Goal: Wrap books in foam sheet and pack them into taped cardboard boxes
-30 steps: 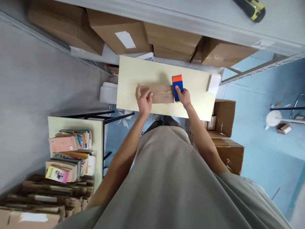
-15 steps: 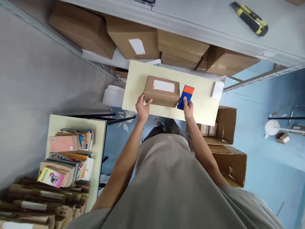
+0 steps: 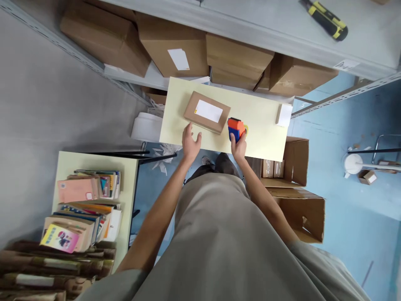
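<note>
Looking straight down from the head camera here: the right hand [image 3: 238,147] is wrapped around a blue and orange tape dispenser [image 3: 235,128], fingers curled closed on its lower end, and the dispenser sits on the pale yellow table [image 3: 263,138] near the front edge, just to the right of a flat cardboard parcel [image 3: 203,112]. The parcel lies on the table a bit skewed, with a white label [image 3: 208,110] facing up, and its right corner is close to the dispenser, can't tell if they actually touch. The left hand [image 3: 191,141] is open, fingers spread and relaxed, hovering at the front edge of the table just below the parcel's left corner, not holding anything and apart from the parcel as far as I can see. Over on the far right of the tabletop there's a small white-topped box [image 3: 284,115]. Behind the table is a metal shelf with several big brown cartons [image 3: 175,46] on the lower level, and a yellow and black utility knife [image 3: 327,19] lying on the upper shelf board. To the right of the table an open cardboard box [image 3: 294,161] stands on the blue floor. Bottom left there's a second small table stacked with books [image 3: 84,205]
</note>
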A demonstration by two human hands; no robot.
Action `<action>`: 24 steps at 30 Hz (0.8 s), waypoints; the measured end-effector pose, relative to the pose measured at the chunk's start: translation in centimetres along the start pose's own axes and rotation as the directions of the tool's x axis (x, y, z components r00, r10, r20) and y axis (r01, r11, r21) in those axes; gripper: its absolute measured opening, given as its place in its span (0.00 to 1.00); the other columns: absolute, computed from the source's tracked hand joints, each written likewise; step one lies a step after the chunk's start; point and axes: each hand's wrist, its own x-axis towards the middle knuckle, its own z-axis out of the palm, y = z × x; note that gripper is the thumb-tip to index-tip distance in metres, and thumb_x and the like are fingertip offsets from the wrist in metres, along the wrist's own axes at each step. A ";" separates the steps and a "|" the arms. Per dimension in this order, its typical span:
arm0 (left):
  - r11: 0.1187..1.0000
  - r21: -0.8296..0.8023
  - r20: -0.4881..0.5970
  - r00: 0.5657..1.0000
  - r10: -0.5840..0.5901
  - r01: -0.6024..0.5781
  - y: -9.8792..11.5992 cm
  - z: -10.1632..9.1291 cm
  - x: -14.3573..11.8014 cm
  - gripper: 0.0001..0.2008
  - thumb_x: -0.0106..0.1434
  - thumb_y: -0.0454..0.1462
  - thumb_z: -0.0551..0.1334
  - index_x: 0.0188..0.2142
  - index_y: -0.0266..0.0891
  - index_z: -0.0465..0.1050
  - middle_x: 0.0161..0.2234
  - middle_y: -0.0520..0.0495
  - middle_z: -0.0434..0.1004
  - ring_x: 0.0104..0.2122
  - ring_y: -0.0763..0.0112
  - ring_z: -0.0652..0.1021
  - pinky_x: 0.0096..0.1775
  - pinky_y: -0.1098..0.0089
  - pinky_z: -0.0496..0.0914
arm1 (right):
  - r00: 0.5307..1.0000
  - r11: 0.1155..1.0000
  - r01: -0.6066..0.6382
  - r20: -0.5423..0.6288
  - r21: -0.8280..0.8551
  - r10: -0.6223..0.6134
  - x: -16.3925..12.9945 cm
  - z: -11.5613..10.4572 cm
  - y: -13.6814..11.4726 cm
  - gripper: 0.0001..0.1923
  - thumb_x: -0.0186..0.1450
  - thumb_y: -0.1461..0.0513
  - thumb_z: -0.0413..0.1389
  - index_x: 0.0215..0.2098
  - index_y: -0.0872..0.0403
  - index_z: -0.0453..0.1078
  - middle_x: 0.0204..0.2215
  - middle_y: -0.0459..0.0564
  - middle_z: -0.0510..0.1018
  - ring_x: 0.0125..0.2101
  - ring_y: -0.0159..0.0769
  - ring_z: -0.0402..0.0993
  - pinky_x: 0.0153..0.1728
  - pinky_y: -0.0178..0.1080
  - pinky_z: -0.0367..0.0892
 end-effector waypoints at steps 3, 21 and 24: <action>0.989 0.020 0.145 0.980 0.139 -0.143 1.8 -1.1 -3.2 0.28 0.81 0.49 0.62 0.75 0.45 0.68 0.70 0.33 0.77 0.69 0.50 0.78 0.66 0.50 0.79 | 0.999 0.993 0.036 0.030 -0.115 -0.033 -3.8 -0.9 1.9 0.48 0.81 0.31 0.38 0.74 0.61 0.59 0.50 0.72 0.83 0.48 0.63 0.87 0.47 0.57 0.82; 0.983 -0.064 0.404 0.896 0.183 -0.172 3.0 -2.1 -5.8 0.17 0.77 0.39 0.65 0.63 0.46 0.81 0.62 0.38 0.82 0.65 0.49 0.79 0.72 0.48 0.72 | 0.832 0.836 0.448 0.490 -0.317 -0.260 -6.8 -2.6 1.6 0.37 0.85 0.41 0.41 0.67 0.63 0.69 0.54 0.76 0.85 0.57 0.64 0.82 0.64 0.61 0.75; 0.979 -0.066 0.440 0.875 0.203 -0.194 2.9 -2.2 -5.6 0.10 0.78 0.38 0.64 0.55 0.45 0.82 0.56 0.40 0.83 0.61 0.51 0.80 0.69 0.50 0.73 | 0.806 0.818 0.496 0.507 -0.293 -0.307 -6.7 -2.8 1.8 0.37 0.85 0.41 0.40 0.67 0.62 0.70 0.53 0.75 0.85 0.56 0.63 0.82 0.62 0.62 0.76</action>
